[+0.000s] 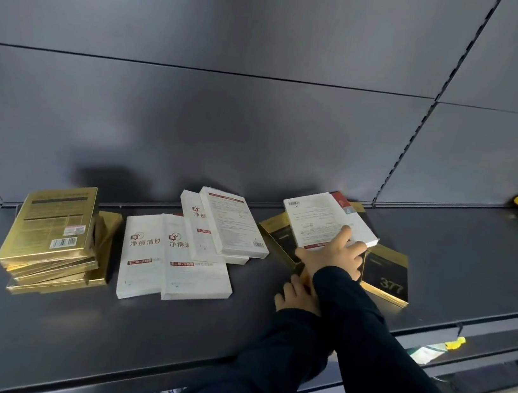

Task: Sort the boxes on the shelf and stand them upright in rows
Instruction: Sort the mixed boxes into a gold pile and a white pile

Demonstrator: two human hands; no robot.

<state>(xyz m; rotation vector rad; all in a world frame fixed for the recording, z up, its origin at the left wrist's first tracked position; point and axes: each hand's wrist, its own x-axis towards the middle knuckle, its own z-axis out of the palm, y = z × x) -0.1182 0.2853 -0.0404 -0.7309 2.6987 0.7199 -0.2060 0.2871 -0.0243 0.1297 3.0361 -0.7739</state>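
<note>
- Head view: right hand (332, 256) grips a white box (317, 219) by its near edge.
- Left hand (295, 296) is half hidden; I cannot tell its grip.
- Black and gold boxes (386, 277) lie under them.
- More white boxes (176, 251) and a gold stack (53, 227) lie flat on the shelf (165, 333).

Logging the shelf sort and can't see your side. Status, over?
Right grip holds tilted white box. Left grip half hidden under right sleeve, hold unclear. Gold-black boxes lie flat beneath white box.
</note>
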